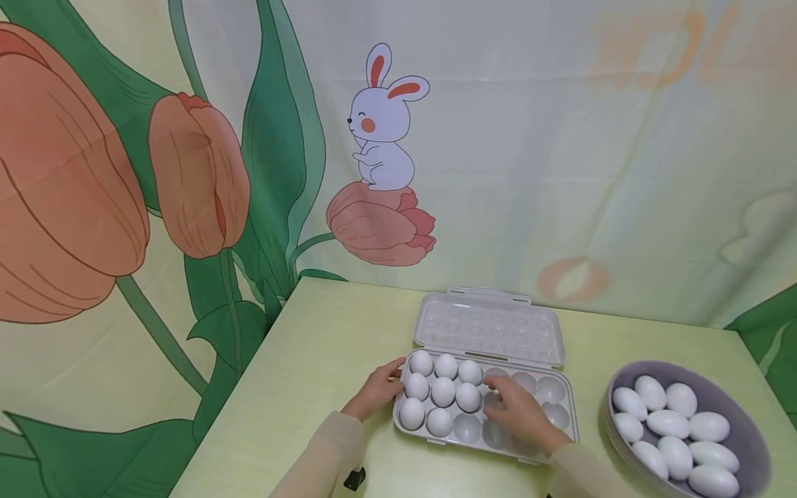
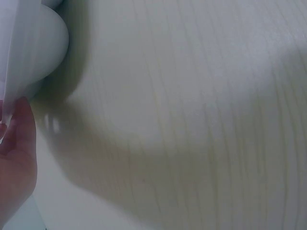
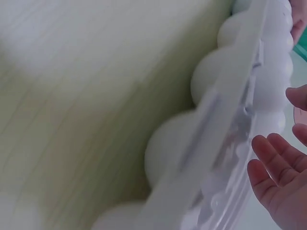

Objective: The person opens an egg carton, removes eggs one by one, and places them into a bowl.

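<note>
Filling seems in hand: eight white oval eggs (image 1: 443,392) sit in the pale, lidded plastic egg tray (image 1: 467,429) on the yellowish counter (image 1: 324,339). The left grip (image 1: 378,389) pinches its rim; the right grip (image 1: 519,412), spread, seems empty. Next calls for an egg from the round purple bowl (image 1: 748,423).

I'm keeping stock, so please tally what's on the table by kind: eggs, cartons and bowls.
White eggs: 18 visible (8 in the carton, 10 in the bowl)
Egg carton: 1
Purple bowl: 1
Total: 20 visible; any eggs hidden deeper in the bowl can't be counted.
</note>
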`<state>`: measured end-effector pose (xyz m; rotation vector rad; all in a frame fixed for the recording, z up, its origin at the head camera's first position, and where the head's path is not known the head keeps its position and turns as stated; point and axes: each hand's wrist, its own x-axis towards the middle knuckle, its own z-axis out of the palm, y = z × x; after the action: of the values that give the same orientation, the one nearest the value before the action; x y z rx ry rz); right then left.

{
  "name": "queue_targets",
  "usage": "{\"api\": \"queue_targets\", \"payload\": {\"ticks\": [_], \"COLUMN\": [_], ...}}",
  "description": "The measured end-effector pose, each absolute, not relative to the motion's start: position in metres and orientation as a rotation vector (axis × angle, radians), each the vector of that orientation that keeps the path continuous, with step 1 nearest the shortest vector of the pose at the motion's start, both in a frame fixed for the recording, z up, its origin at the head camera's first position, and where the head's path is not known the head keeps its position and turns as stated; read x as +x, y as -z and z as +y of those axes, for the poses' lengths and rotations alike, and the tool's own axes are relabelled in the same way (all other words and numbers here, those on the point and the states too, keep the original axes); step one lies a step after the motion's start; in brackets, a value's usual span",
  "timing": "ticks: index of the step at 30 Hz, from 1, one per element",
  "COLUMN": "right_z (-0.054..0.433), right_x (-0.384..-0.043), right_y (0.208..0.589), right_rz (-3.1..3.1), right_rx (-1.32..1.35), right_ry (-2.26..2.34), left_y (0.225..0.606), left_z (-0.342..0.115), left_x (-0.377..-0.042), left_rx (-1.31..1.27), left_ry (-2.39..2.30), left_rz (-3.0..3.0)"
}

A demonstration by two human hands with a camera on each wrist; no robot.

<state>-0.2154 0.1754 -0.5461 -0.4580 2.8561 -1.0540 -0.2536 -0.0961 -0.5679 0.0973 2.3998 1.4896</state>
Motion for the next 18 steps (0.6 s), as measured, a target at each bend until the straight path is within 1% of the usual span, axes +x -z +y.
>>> {"api": "queue_targets", "payload": {"ticks": [11,18], "right_z": [0.148,0.141], "right_x": [-0.220,-0.223], "right_y": [0.559,0.573], "right_rz": [2.952,3.054], "right_rx": [-0.551,-0.520], "right_ry": [1.003,0.868], "left_y": [0.568,0.568], "left_z": [-0.096,-0.096], "left_x": [-0.254,-0.254], "left_rx": [0.088,0.085], "left_ry": [-1.463,-1.471], "left_rz": [2.413,2.403]}}
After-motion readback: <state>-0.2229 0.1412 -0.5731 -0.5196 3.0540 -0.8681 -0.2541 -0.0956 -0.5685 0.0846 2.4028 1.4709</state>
